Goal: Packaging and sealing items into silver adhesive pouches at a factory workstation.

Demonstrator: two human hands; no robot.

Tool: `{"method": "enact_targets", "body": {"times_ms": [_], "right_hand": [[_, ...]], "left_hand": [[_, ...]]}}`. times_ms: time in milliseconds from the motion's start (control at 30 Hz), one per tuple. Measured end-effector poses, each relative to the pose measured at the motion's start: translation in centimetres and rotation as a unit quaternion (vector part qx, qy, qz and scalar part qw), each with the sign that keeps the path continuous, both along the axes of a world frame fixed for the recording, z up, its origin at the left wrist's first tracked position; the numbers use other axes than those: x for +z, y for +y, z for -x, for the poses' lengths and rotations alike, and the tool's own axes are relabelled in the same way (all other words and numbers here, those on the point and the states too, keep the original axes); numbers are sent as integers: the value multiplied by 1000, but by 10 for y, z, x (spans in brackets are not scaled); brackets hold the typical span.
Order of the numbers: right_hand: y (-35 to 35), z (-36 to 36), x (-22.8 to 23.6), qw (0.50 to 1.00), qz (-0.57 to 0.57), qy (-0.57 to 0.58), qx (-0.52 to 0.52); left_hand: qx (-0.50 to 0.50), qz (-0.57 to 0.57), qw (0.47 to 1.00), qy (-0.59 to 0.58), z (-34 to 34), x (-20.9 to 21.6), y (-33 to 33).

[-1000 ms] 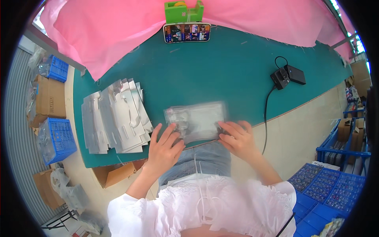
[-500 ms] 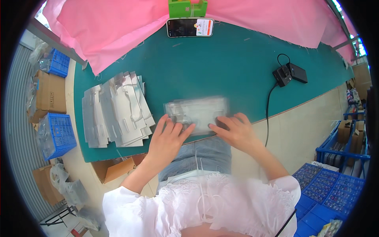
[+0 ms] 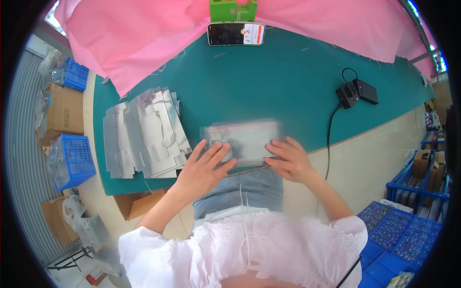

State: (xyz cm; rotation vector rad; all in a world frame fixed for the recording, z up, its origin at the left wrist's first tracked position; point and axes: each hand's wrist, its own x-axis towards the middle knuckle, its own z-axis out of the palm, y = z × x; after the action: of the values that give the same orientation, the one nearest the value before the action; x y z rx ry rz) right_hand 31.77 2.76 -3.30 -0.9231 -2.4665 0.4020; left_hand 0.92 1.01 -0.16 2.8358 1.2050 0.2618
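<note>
A small stack of flat, clear plastic pieces [image 3: 254,137] lies at the near edge of the green table, a little blurred. They look like folded packaging, but I cannot tell their exact kind. My left hand [image 3: 205,165] rests on the stack's left end, fingers stretched out and spread. On the right end lies my right hand [image 3: 292,161], its fingers apart and the tips touching the plastic. Neither hand closes around anything. To the left, a larger overlapping pile of clear and whitish die-cut plastic sheets [image 3: 146,137] is fanned across the table.
At the table's far edge stand a phone [image 3: 225,34] and a green holder [image 3: 233,10] before a pink cloth [image 3: 139,38]. A black device with a cable [image 3: 348,93] sits on the right. Blue crates [image 3: 72,161] and cardboard boxes [image 3: 66,110] stand on the floor to the left.
My left fingers have spread flatter over the left end of the stack. My right fingers have straightened slightly on the right end. The whole view has shifted slightly.
</note>
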Motion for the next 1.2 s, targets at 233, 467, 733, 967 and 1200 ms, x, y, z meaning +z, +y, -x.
{"method": "enact_targets", "body": {"times_ms": [233, 467, 733, 967, 1200], "right_hand": [[28, 5, 14, 996, 86, 2, -16], [34, 22, 32, 995, 5, -89, -41], [39, 26, 44, 991, 57, -116, -41], [43, 29, 47, 988, 79, -124, -36], [43, 25, 51, 983, 93, -155, -12]], "left_hand": [[81, 190, 977, -58, -16, 19, 27], [102, 177, 976, -78, -29, 24, 36], [84, 137, 982, -96, -22, 10, 28], [77, 89, 991, -61, -23, 10, 29], [94, 139, 984, -67, -23, 9, 23]]}}
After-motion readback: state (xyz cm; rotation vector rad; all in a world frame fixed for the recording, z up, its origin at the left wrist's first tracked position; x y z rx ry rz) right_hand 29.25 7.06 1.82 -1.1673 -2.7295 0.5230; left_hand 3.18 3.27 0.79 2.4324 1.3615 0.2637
